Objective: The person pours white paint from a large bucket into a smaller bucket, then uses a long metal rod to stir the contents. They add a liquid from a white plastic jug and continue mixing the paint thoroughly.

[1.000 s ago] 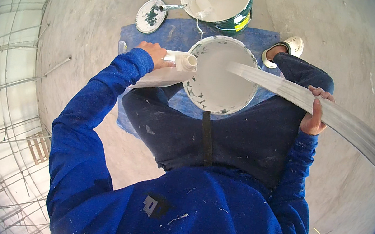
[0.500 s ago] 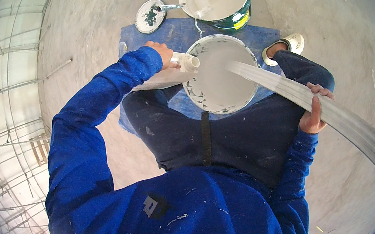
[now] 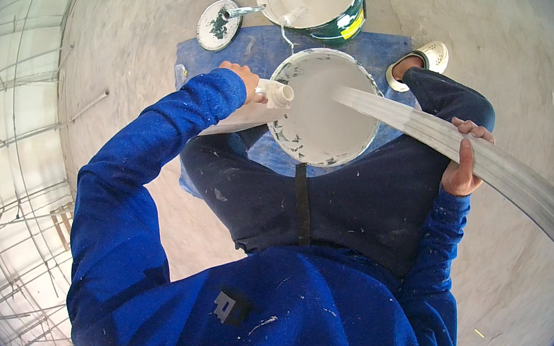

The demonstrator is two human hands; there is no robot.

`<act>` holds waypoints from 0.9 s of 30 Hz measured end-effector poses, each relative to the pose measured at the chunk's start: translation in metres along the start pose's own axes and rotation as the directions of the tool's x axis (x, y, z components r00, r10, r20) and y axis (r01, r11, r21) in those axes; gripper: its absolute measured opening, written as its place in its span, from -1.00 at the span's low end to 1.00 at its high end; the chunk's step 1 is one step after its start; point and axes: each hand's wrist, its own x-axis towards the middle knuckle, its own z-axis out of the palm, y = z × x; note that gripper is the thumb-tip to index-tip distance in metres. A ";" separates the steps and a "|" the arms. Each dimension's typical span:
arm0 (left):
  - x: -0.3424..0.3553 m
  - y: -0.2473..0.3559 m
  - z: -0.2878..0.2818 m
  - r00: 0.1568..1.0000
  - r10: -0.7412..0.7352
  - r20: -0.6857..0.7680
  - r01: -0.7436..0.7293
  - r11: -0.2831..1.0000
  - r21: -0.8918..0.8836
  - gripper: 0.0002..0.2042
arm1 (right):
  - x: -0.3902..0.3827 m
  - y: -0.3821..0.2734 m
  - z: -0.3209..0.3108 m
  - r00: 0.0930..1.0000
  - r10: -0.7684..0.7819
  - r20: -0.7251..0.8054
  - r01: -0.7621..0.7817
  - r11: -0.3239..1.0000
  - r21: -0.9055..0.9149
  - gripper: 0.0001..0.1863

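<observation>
Between my legs stands a white bucket holding pale liquid, its inner wall specked with dark patches. At its left side, my left hand is closed round the handle of a white plastic jug. The jug's uncapped neck points to the right over the bucket's rim. My right hand grips a long, pale ribbed bar above my right leg. One end of the bar reaches into the bucket, and its other end leaves the view at the right.
Beyond the bucket stands a dark green bucket with white paint inside. A paint roller rests across its rim, beside a paint-smeared lid. A blue sheet lies under the white bucket. My right foot wears a cream clog.
The view has shifted slightly, and the buckets sit a little higher and further left in it. My left hand and the jug are slightly closer to the bucket. Both grips are the same.
</observation>
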 end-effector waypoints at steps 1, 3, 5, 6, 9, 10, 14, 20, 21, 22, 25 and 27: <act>0.001 0.000 0.000 1.000 -0.003 0.009 0.003 1.000 -0.001 -0.39 | 0.000 0.000 0.000 1.000 0.000 -0.003 0.000 1.000 0.009 -0.74; 0.002 0.001 -0.001 1.000 -0.007 0.017 0.007 1.000 0.003 -0.39 | 0.000 0.000 0.000 1.000 -0.002 -0.006 0.002 1.000 0.009 -0.73; 0.004 0.002 -0.001 1.000 -0.008 0.012 0.008 1.000 0.012 -0.39 | 0.000 0.000 0.000 1.000 0.003 -0.008 -0.003 1.000 0.009 -0.73; 0.005 0.003 -0.001 1.000 -0.009 0.018 0.009 1.000 0.012 -0.39 | 0.000 0.001 0.000 1.000 0.009 -0.008 -0.009 1.000 0.009 -0.73; 0.006 0.004 -0.001 0.999 -0.014 0.041 0.014 1.000 0.013 -0.39 | -0.001 0.000 0.000 1.000 0.019 -0.014 -0.019 1.000 -0.005 -0.73; 0.007 0.005 -0.001 0.999 -0.020 0.051 0.019 1.000 0.016 -0.39 | -0.001 0.000 0.000 1.000 0.020 -0.017 -0.021 1.000 -0.011 -0.73; 0.007 0.007 0.001 0.998 -0.046 0.048 0.045 0.999 0.009 -0.39 | 0.000 0.000 0.000 1.000 0.022 -0.004 -0.022 1.000 -0.007 -0.74; 0.010 0.011 0.002 0.995 -0.039 0.087 0.036 0.999 0.032 -0.39 | 0.000 0.000 0.000 1.000 0.021 -0.005 -0.021 1.000 -0.012 -0.75; 0.010 0.012 0.003 0.995 -0.039 0.095 0.037 0.999 0.025 -0.39 | 0.000 0.000 0.000 1.000 0.020 -0.006 -0.020 1.000 -0.016 -0.75; 0.010 0.013 0.003 0.994 -0.038 0.104 0.037 0.999 0.017 -0.39 | 0.000 0.000 0.000 1.000 0.019 -0.006 -0.019 1.000 -0.019 -0.75; 0.010 0.014 0.004 0.992 -0.042 0.118 0.040 0.999 0.018 -0.39 | 0.000 -0.001 0.001 1.000 0.020 -0.015 -0.021 1.000 -0.020 -0.75; 0.009 0.015 0.005 0.993 -0.039 0.110 0.037 0.999 0.025 -0.39 | 0.001 0.000 0.001 1.000 0.021 -0.008 -0.022 1.000 -0.022 -0.75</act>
